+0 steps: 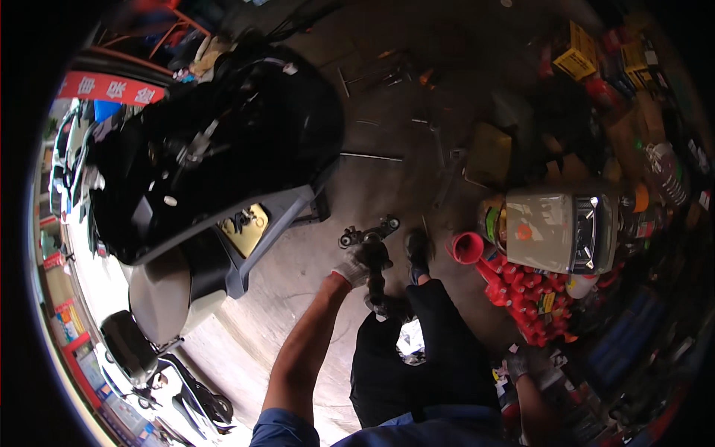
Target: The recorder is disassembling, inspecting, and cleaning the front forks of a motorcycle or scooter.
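My left hand [356,270], in a pale work glove with a red cuff, is closed around a dark metal part [377,257]. This part has a crossbar with a round, ring-like end on each side and a thick stem running down toward my knees. Its exact kind is hard to make out. Off to my right side, my right hand [516,363], also gloved, reaches down among small packages and clutter [555,372]. That spot is dim, and its fingers cannot be made out clearly. My shoe [417,249] stands just right of the metal part.
A black scooter [223,149] with parts of its body open stands at the left, a yellow tray [246,231] of small parts in it. Long tools [372,156] lie on the floor ahead. At right are a red funnel [467,248], red bottles [529,298] and a beige case [540,229].
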